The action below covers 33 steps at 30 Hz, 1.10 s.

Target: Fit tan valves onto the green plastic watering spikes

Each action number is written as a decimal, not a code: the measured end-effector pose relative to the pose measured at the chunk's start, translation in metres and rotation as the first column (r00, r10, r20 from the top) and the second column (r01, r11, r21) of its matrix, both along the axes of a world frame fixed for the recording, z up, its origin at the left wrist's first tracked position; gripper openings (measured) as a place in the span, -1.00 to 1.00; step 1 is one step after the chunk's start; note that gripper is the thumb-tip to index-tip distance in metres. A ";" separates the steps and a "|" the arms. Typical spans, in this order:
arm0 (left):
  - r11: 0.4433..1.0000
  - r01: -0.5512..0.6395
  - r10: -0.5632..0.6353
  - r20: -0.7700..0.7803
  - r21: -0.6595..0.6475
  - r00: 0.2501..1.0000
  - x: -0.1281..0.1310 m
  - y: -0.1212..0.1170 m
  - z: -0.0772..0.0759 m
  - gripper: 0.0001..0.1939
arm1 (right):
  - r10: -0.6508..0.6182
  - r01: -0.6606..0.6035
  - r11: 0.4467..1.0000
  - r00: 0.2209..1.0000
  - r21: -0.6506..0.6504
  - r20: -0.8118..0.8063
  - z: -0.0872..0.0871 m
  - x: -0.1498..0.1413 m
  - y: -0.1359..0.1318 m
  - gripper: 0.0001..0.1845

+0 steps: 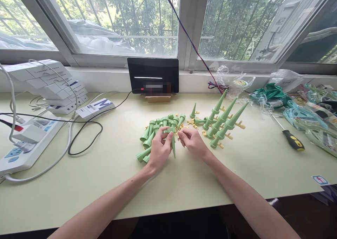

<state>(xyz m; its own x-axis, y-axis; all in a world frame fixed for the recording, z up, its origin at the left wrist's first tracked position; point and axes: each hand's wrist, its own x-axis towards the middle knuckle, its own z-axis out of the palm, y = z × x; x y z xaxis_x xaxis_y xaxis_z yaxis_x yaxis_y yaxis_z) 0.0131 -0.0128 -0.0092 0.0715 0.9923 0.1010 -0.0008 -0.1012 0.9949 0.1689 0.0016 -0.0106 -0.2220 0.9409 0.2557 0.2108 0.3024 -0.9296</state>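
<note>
My left hand [161, 147] is closed round a green plastic watering spike [173, 147], its pointed tip aimed down toward the table. Close beside it, my right hand [194, 142] pinches thumb and fingers together; whatever they hold is too small or hidden to name. Behind and left of my hands lies a heap of green spike pieces [148, 133]. Small yellow valve pieces [185, 126] are scattered just beyond my fingers. To the right, several assembled spikes [223, 121] stand point up, with yellow valves sticking out of their sides. A green cone [193, 111] stands behind them.
A tablet [153, 75] leans by the window. At left are stacked white boxes [50, 81], a flat printed box [96, 108], a power strip [28, 149] and looping cables. At right lie a screwdriver [293, 140] and plastic-wrapped items [305, 114]. The table's front edge runs beneath my forearms.
</note>
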 end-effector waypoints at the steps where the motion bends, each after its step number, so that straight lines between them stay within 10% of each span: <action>1: 1.000 0.007 -0.007 0.009 -0.008 1.000 0.000 0.000 0.000 -0.61 | 0.003 -0.003 1.000 1.000 0.005 -0.007 0.000 0.000 0.000 -0.56; 33: 1.000 -0.001 0.002 -0.031 0.014 1.000 0.000 -0.001 0.003 -0.64 | 0.007 -0.006 0.998 1.000 0.056 -0.007 -0.003 -0.001 -0.001 -0.72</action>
<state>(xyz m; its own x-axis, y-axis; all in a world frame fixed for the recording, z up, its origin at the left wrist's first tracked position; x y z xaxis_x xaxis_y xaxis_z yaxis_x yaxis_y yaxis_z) 0.0135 -0.0139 -0.0057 0.0735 0.9910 0.1122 0.0298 -0.1147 0.9930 0.1678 0.0007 -0.0132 -0.2262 0.9235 0.3098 0.2025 0.3557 -0.9124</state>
